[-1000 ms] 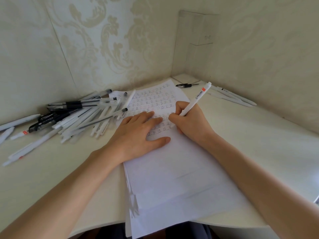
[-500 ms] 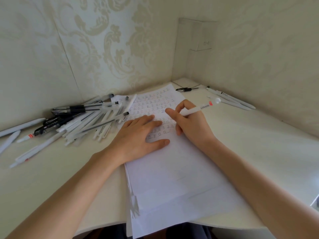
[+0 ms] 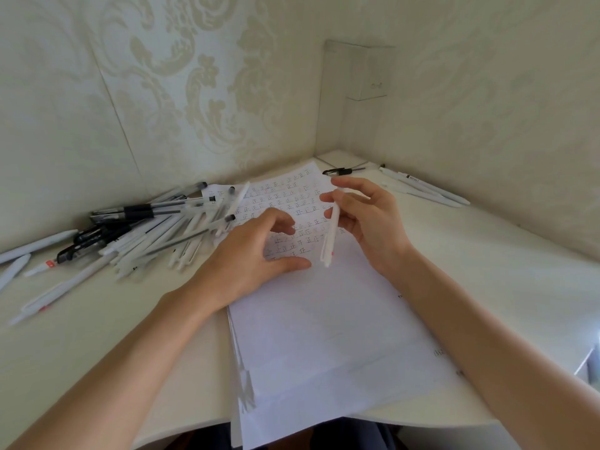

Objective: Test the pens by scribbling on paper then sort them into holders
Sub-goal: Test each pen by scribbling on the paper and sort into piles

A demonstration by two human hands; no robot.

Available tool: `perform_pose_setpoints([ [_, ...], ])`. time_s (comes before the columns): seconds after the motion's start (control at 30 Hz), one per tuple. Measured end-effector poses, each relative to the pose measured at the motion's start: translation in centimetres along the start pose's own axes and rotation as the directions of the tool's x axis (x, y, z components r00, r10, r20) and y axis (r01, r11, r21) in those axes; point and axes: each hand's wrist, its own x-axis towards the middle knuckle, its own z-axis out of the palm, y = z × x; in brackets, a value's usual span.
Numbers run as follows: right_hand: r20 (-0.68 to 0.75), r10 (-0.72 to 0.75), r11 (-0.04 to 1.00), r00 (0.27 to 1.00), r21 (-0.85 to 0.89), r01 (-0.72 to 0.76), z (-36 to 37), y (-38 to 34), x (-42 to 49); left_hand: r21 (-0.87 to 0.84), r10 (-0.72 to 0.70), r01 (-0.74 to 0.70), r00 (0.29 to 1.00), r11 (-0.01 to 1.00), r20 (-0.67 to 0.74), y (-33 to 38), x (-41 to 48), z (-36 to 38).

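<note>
A stack of white paper (image 3: 324, 319) lies in front of me, its upper part covered with rows of small written marks. My right hand (image 3: 373, 225) is raised above the sheet and pinches a white pen (image 3: 331, 232) that hangs nearly upright, its lower end just over the paper. My left hand (image 3: 246, 258) sits on the paper's left side with the thumb lying on the sheet and the fingers arched up, holding nothing. A large pile of white, clear and black pens (image 3: 156, 228) lies to the left of the paper.
A few white pens (image 3: 422, 188) lie along the right wall, with a black-clipped pen (image 3: 341, 172) near the corner. A pale box shape (image 3: 357, 73) stands in the corner. Stray white pens (image 3: 19, 254) lie at the far left. The desk's front edge is close to me.
My right hand has lifted the pen off the paper and swung it from slanting right to hanging upright. My left hand's fingers have risen from flat to arched.
</note>
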Motion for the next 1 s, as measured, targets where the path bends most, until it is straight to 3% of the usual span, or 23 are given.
perform_pose_setpoints([
  [0.1,0.039,0.035,0.999,0.999,0.035,-0.036,0.5,0.2,-0.2,-0.111,0.112,-0.106,0.992,0.988,0.05,1.3,-0.3,0.1],
  [0.23,0.098,0.041,0.999,0.994,-0.012,-0.04,1.0,0.5,-0.4,-0.121,0.227,-0.215,0.97,0.969,0.093,1.3,-0.3,0.9],
  [0.37,0.094,0.007,1.0,0.996,-0.008,-0.006,0.9,0.3,-0.4,-0.148,0.247,-0.237,0.967,0.96,0.059,0.6,-0.2,1.1],
  [0.47,0.104,-0.041,0.996,0.994,-0.075,0.049,1.2,0.3,-0.6,-0.056,0.246,-0.242,0.967,0.969,0.062,0.2,0.0,1.3],
  [0.53,0.119,-0.068,0.988,0.991,-0.13,0.083,1.3,0.4,-0.6,-0.015,0.211,-0.211,0.977,0.977,-0.021,0.0,0.2,1.2],
  [0.63,0.099,-0.094,0.976,0.991,-0.185,0.111,1.0,0.3,-0.2,0.069,0.093,-0.074,0.938,0.995,-0.333,-0.4,0.4,0.0],
  [0.77,0.016,-0.102,0.962,0.995,-0.254,0.103,-0.1,0.4,0.6,0.288,-0.011,0.26,0.76,0.921,-0.65,-2.1,0.3,-3.0],
  [0.9,-0.008,-0.107,0.944,0.994,-0.316,0.098,-0.3,0.9,0.9,0.346,-0.211,0.602,0.664,0.72,-0.717,-3.2,-0.3,-4.2],
  [1.0,0.011,-0.087,0.904,0.996,-0.418,0.083,-0.3,1.3,1.0,0.37,-0.292,0.679,0.653,0.634,-0.699,-3.6,-0.5,-3.9],
])
